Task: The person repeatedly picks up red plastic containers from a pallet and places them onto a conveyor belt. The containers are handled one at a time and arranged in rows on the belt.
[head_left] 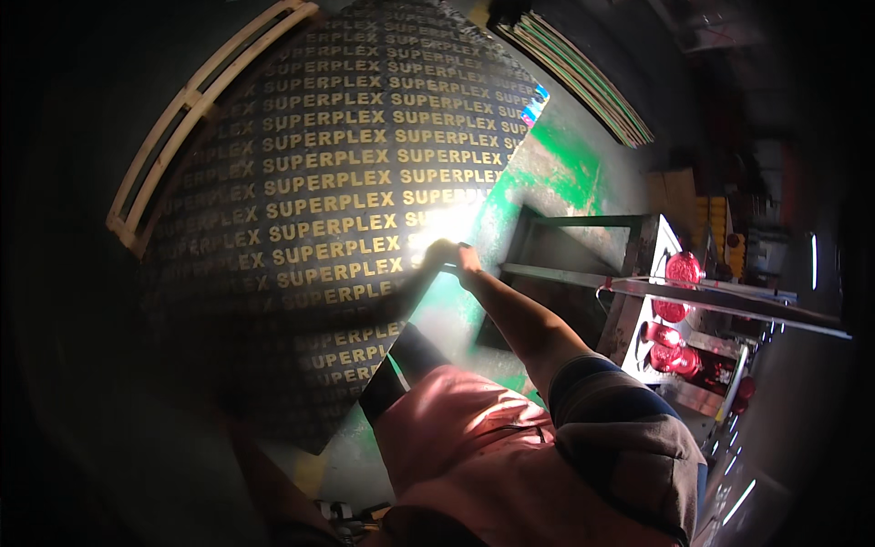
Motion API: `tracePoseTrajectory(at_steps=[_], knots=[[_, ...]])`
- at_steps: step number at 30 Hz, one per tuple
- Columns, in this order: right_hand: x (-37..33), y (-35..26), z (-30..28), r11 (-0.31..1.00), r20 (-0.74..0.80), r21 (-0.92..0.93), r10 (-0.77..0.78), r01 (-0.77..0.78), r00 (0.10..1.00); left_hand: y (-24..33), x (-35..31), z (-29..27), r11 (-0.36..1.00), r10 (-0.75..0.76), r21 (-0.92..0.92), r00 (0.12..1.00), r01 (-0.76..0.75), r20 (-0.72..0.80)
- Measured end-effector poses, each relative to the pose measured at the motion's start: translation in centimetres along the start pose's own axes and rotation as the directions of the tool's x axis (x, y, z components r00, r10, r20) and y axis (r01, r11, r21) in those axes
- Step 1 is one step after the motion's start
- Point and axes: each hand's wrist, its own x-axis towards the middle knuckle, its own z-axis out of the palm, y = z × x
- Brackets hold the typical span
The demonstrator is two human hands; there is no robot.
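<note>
A large dark panel (337, 164) is stretching out before the person. The right hand (467, 259) is closing around the panel's right edge; the left hand is disappearing in shadow beside the panel's near corner, its hold impossible to tell. A wooden frame (193, 97) is lying along the panel's left.

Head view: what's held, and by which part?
The right hand grips the large dark panel by its near edge. The left hand is lost in shadow; can't tell.

A dark sheet (337, 182) is showing golden lettered rows. Green is mottling the floor (558, 169); blue is striping the sleeve (611, 397).
</note>
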Motion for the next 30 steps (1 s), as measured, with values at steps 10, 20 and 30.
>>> tracePoseTrajectory(at_steps=[10, 20, 30], knots=[[-12.5, 17.0, 15.9, 0.752, -0.230, -0.581, 0.215, -0.311, 0.949, -15.1, -2.9, 2.5, 0.864, 0.462, -0.061, 0.836, -0.499, -0.296], [-6.1, 19.8, 17.3, 0.644, -0.040, -0.742, 0.237, -0.188, 0.971, -11.9, -0.4, 6.3, 0.843, 0.496, 0.002, 0.777, -0.538, -0.388], [-2.9, 20.1, 20.2, 0.825, -0.068, -0.534, 0.176, -0.185, 0.982, -12.0, 2.7, 6.3, 0.891, 0.411, -0.020, 0.826, -0.453, -0.386]])
